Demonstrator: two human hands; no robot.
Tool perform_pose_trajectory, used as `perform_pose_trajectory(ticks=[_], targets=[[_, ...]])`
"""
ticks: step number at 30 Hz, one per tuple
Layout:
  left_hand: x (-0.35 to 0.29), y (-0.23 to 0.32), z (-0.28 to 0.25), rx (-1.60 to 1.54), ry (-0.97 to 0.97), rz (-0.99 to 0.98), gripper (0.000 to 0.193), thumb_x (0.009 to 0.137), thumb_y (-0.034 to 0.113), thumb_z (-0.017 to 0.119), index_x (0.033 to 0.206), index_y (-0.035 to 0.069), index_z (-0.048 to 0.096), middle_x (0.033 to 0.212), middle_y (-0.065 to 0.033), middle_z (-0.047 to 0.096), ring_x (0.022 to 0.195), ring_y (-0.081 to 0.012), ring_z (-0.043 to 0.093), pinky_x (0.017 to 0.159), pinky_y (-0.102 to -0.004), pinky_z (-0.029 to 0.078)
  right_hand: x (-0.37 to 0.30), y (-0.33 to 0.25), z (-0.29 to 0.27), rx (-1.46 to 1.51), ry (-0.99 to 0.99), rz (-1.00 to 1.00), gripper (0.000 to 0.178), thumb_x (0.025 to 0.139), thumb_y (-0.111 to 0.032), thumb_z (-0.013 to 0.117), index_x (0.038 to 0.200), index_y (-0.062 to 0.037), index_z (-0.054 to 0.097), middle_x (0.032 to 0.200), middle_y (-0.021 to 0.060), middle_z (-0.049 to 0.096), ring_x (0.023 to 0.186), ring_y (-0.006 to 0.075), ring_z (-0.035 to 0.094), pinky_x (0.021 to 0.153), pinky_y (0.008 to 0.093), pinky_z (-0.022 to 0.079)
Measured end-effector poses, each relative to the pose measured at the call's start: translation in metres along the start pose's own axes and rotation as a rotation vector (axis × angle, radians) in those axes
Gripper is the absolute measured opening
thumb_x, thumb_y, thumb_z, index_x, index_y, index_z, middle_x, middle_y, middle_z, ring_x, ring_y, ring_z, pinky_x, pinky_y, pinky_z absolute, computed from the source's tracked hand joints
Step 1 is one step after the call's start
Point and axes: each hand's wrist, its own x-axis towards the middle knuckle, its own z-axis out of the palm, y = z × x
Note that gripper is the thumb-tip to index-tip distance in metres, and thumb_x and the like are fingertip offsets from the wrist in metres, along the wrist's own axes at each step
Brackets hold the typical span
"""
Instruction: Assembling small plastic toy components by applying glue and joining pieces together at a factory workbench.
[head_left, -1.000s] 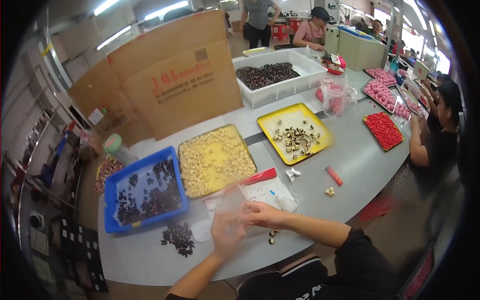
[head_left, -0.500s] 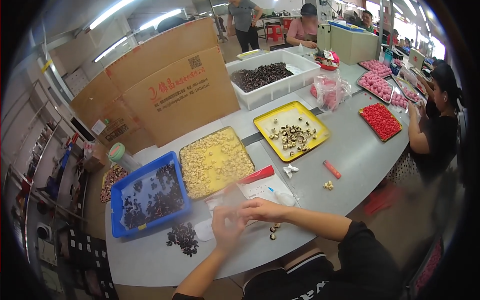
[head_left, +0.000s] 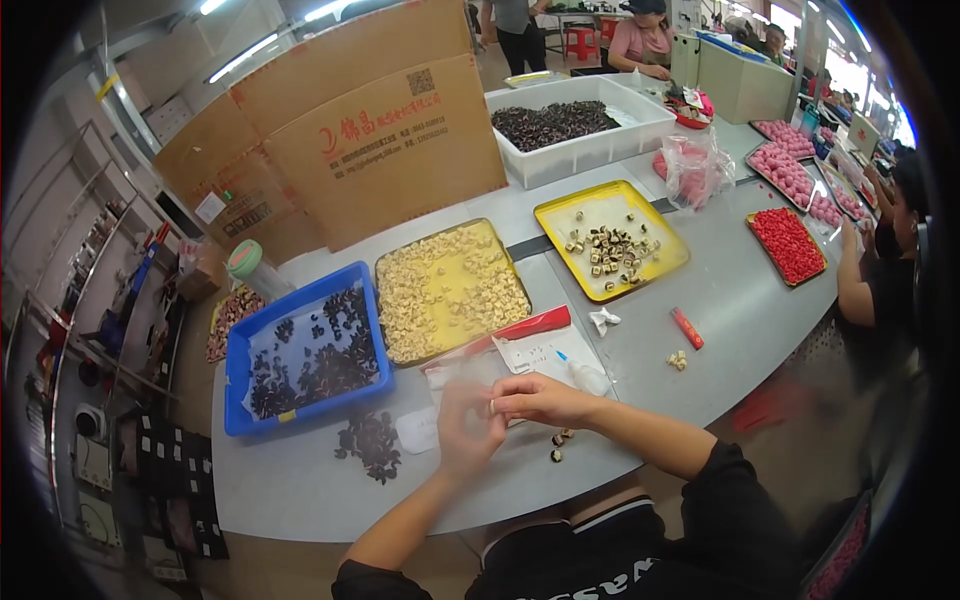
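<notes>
A: What's between the hands?

B: The left hand (head_left: 465, 430) and right hand (head_left: 535, 398) meet fingertip to fingertip over the grey table (head_left: 300, 490). The right thumb and forefinger are pinched together on a small piece (head_left: 492, 406), pale from what shows; the left hand is blurred, so I cannot tell whether its fingers close on it too.

A: How would it handle?

B: My guess: very light, hard, a bit slick, easy to flick away. Best taken by its sides with the fingertips, pressed gently.

A: And around them?

B: At 4 o'clock, just beside the right hand, lie a few finished pieces (head_left: 557, 443). At 9 o'clock sits a dark loose heap (head_left: 370, 442). At 10 o'clock is the blue bin (head_left: 236, 372) of dark parts, at 12 the yellow tray (head_left: 494, 249) of pale parts, and at 1 o'clock a small squeeze bottle (head_left: 588, 375).
</notes>
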Motion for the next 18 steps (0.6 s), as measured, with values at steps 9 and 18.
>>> perform_pose_trajectory(ticks=[9,18], targets=[[0.0030,0.0038,-0.0019,-0.025,-0.035,0.008,0.033,0.067,-0.007,0.060,0.096,0.002,0.046,0.099,-0.0095,0.042,0.084,-0.0131,0.046,0.076,-0.0237,0.040,-0.0023,-0.0060,0.0034,-0.039,0.010,-0.010,0.026,0.088,-0.026,0.056,0.097,-0.0007,0.058,0.094,0.0040,0.057,0.088,0.0107,0.053,0.082,0.0270,0.042],[0.0041,0.0084,-0.0037,-0.010,-0.058,0.006,0.032,0.067,-0.006,0.061,0.094,0.001,0.047,0.100,-0.0099,0.043,0.082,-0.0119,0.044,0.071,-0.0225,0.040,-0.0014,-0.0072,0.0016,0.012,-0.042,0.004,0.018,0.089,-0.018,0.055,0.096,-0.0016,0.057,0.099,0.0063,0.056,0.091,0.0125,0.054,0.084,0.0289,0.042]])
